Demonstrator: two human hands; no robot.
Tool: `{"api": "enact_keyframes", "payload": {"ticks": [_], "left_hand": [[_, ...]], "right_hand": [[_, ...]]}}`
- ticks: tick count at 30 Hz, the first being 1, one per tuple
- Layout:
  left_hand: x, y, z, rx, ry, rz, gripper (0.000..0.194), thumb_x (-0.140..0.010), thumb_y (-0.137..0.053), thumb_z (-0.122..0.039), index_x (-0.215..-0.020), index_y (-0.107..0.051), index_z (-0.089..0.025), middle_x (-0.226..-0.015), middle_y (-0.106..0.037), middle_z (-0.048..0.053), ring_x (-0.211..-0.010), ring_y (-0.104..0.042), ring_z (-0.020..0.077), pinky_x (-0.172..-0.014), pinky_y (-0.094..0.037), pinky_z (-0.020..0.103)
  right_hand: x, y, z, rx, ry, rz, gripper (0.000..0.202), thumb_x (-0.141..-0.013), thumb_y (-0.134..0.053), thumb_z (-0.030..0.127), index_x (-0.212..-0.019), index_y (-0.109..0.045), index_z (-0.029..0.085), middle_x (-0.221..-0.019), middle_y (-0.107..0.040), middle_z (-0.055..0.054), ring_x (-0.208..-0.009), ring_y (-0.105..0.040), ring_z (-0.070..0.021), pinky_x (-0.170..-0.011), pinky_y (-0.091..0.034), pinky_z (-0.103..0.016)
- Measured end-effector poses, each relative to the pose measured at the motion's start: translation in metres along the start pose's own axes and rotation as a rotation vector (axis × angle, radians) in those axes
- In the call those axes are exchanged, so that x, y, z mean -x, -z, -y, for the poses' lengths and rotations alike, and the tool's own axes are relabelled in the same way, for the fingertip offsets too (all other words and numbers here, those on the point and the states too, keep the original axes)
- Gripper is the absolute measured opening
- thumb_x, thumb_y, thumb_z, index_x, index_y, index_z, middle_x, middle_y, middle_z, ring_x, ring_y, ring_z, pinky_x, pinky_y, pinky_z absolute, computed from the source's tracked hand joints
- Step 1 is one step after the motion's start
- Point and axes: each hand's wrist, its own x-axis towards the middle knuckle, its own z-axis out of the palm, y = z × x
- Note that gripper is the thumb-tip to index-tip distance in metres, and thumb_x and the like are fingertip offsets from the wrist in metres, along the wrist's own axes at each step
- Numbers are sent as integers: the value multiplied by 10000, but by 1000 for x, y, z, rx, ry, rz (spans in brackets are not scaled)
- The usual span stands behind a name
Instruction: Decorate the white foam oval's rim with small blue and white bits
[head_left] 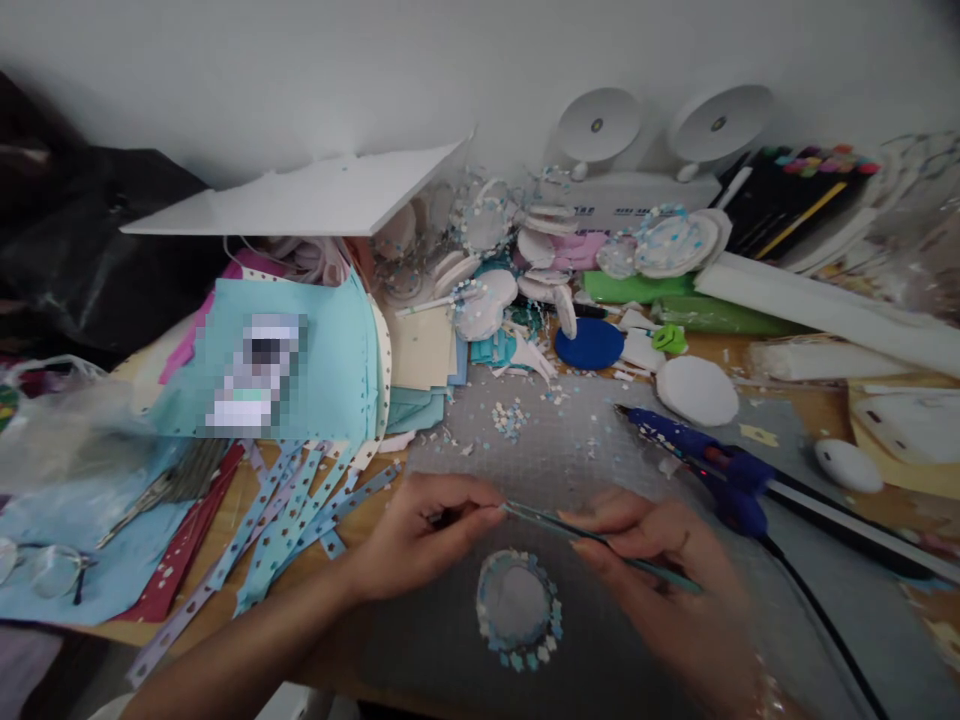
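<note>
Above the grey cutting mat (pixel 450 620), my left hand (pixel 427 530) is closed in a pinch of thumb and forefinger; what lies between the fingertips is too small to make out. My right hand (pixel 664 575), slightly blurred, grips slim teal tweezers (pixel 547 520), their tips meeting the left fingertips. Below the two hands lies a round ornament (pixel 519 604) with a pale centre, edged with small blue and white stars. Beyond my hands, a small heap of tiny stars (pixel 508 420) is scattered on the mat.
A blue glue gun (pixel 724 490) with a black cord lies at the right, near a white disc (pixel 697 390). Patterned paper strips (pixel 289 520), turquoise paper (pixel 330 350) and glasses (pixel 52 568) occupy the left. Decorated white rounds (pixel 484 300) pile up at the back.
</note>
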Motion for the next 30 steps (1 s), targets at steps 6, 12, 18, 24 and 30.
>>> {"api": "enact_keyframes", "payload": {"ticks": [6,12,18,24,30], "left_hand": [[1,-1,2,9,50,7,252,-874,-584,-320,-855,-758,-140,-618,-671,42,-494,-499,101,-440,-382,183],[2,-1,-2,-11,62,31,282,-877,-568,-331,-856,-772,-137,-676,-712,70,-552,-552,125,-473,-406,197],[1,0,-3,-21,30,31,277,-887,-562,-326,-880,-771,-145,-698,-732,73,-552,-573,127,-471,-412,199],[7,17,-18,-162,-45,-93,211,-895,-552,-263,-900,-740,-168,-752,-732,55,-587,-600,125,-509,-451,204],[28,108,-12,-462,-57,-553,281,-826,-669,-297,-1096,-679,-221,-865,-685,25,-749,-628,157,-687,-501,247]], "right_hand": [[-1,0,-2,31,8,-15,226,-773,-711,119,-773,-582,305,-810,-732,22,-793,-702,-187,-693,-587,-290],[-7,-1,0,-23,-91,-45,216,-766,-730,162,-689,-559,269,-731,-720,19,-701,-710,-164,-594,-588,-229],[-12,1,-7,-174,-247,-66,236,-754,-764,240,-665,-544,243,-684,-658,20,-597,-655,-147,-519,-539,-225],[-22,-1,0,-376,-348,-121,281,-740,-772,293,-636,-524,213,-624,-584,30,-546,-564,-102,-512,-488,-189],[-20,3,-3,-425,-407,-152,270,-750,-766,280,-679,-512,223,-669,-572,30,-588,-547,-105,-535,-483,-191]]}}
